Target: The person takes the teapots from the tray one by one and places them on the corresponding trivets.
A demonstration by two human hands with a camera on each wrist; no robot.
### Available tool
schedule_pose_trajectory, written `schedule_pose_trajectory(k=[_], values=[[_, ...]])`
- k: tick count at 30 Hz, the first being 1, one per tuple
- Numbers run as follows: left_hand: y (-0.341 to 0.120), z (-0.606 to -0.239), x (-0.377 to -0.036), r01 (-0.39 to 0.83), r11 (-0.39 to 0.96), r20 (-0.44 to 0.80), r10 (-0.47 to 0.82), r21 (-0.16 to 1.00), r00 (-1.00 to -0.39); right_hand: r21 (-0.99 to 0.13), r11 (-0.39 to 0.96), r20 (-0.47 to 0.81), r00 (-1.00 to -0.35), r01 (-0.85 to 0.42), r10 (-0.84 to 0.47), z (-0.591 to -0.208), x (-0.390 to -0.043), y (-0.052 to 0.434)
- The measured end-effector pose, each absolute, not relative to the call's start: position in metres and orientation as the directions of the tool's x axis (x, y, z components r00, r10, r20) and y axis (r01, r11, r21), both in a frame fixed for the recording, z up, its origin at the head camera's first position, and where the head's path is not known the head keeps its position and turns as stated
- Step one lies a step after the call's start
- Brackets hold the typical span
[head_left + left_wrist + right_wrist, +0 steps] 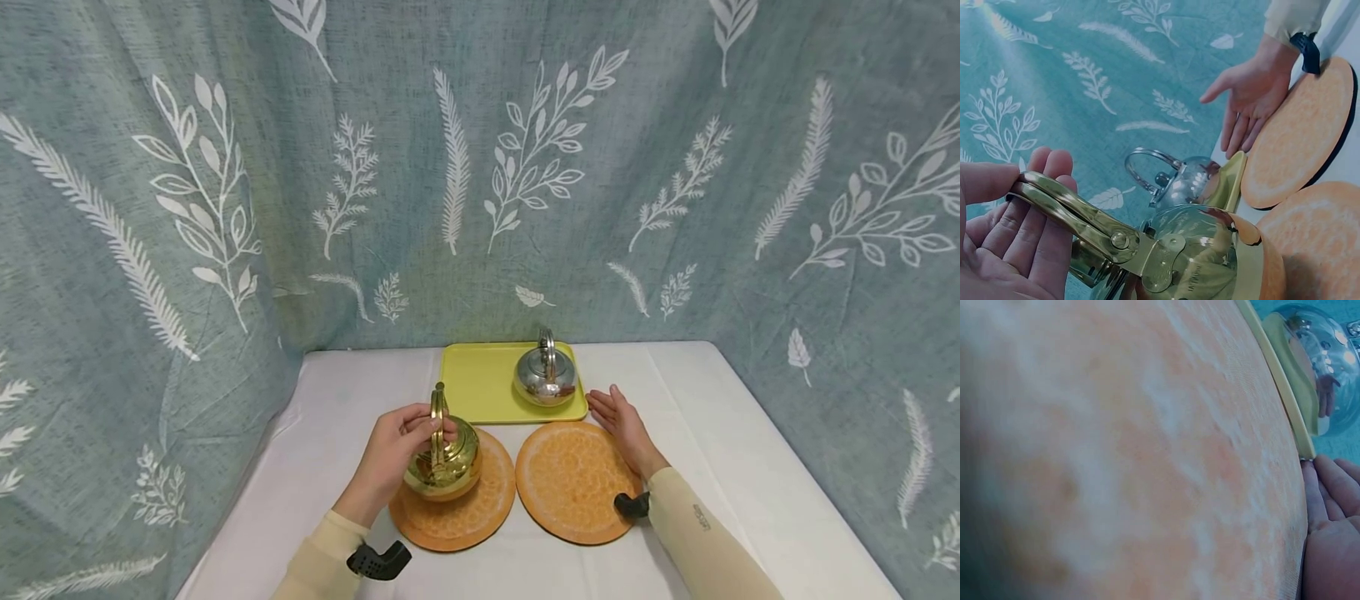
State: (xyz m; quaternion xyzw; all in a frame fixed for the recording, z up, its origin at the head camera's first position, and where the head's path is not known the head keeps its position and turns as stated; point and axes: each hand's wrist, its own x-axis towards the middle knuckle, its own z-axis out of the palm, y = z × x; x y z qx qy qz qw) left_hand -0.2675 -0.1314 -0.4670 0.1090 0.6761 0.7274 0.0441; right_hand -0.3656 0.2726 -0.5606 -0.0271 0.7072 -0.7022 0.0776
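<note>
Head view — round, polished brass kettle (444, 464)

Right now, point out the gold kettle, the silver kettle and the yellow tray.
gold kettle (444, 468), head view, on its round polished body.
silver kettle (545, 379), head view, on the top of its body below the handle.
yellow tray (474, 385), head view, on the bare floor left of the silver kettle.

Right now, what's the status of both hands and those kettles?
Left hand grips gold kettle's handle, kettle on left orange mat. Right hand open, flat at right orange mat's edge. Silver kettle on yellow tray. Nothing between them.
</note>
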Motion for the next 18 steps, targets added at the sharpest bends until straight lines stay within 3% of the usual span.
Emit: schedule_pose_trajectory(k=[18], values=[[-0.129, -0.478, -0.250, 0.076, -0.091, 0.095, 0.218, 0.993, -0.971, -0.998, 0.031, -0.060, -0.986, 0.056, -0.156, -0.560, -0.365, 0.273]])
